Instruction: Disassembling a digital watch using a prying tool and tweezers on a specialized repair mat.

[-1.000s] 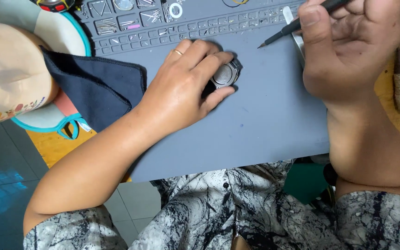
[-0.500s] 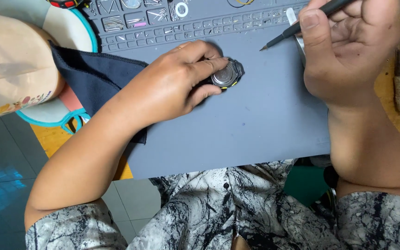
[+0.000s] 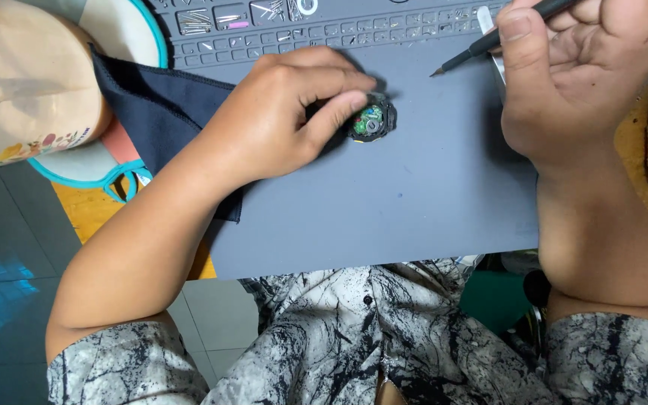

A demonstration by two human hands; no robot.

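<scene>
Left hand (image 3: 279,112) pinches the small round opened watch case (image 3: 371,120); right hand (image 3: 571,67) closed round a pointed tool (image 3: 489,41) — a slip could gouge the exposed works.

floor: dark grey tiles (image 3: 1,247) | table: orange wood (image 3: 88,214) | light: even

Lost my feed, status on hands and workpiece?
Left hand steadies round watch movement on grey mat. Right hand grips pointed tool, tip off the piece. Nothing between.
</scene>
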